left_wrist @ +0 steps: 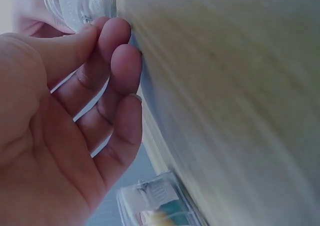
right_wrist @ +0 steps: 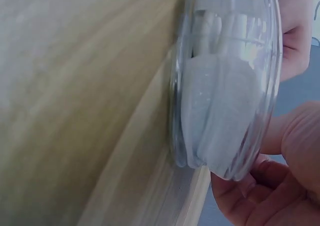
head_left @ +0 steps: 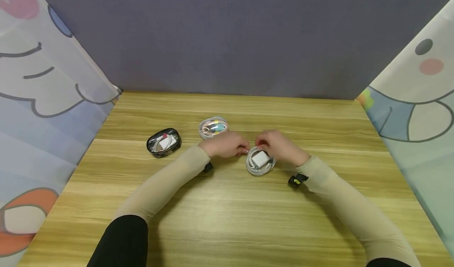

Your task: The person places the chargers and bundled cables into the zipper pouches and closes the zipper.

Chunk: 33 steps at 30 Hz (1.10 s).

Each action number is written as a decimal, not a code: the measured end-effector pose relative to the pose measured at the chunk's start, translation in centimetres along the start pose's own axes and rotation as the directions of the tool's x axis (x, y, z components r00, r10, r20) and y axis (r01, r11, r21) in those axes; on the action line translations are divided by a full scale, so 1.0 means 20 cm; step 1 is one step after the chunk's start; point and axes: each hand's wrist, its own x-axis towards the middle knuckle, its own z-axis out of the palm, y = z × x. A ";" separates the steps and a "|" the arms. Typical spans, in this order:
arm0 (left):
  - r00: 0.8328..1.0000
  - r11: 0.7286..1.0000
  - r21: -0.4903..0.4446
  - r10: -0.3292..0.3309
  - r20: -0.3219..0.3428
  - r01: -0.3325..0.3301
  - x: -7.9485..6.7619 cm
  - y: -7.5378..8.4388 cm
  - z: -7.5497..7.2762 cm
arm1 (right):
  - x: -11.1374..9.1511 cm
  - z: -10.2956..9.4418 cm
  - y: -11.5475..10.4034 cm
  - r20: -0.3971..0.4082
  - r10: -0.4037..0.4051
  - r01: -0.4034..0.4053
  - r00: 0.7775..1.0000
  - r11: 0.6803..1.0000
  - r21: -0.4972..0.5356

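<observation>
A clear oval zip pouch lies on the table between both hands, with a white charger block and a coiled white cable inside. My left hand pinches the small zipper pull at the pouch's upper left edge between thumb and index finger; its other fingers curl loosely in the left wrist view. At the top edge, my right hand grips the pouch's rim with thumb and fingers. Seen from the right wrist, the pouch stands out large with the white contents showing through its transparent wall.
Just behind my left hand is another clear oval pouch with colourful contents. A black-rimmed oval pouch holding a white charger and cable sits further left. The wooden table meets a grey panel at the back.
</observation>
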 end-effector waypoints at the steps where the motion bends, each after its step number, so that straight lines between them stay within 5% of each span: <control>1: 1.000 1.000 0.008 0.013 -0.007 -0.013 -0.01 0.00 0.00 | 0.00 0.00 0.00 -0.003 -0.005 0.005 1.000 1.000 -0.004; 8: 1.000 0.999 0.025 0.025 0.010 -0.025 -0.08 0.01 0.01 | -0.02 -0.01 0.05 -0.072 0.061 -0.066 0.996 0.996 -0.061; 20: 0.989 0.992 0.023 -0.121 -0.080 0.123 -0.10 0.00 -0.01 | -0.04 -0.05 0.05 -0.068 0.142 -0.143 0.988 0.990 -0.011; 33: 0.982 0.978 -0.129 -0.176 -0.073 0.166 -0.04 -0.03 -0.01 | 0.06 -0.05 0.01 0.041 -0.065 0.061 0.997 0.993 0.098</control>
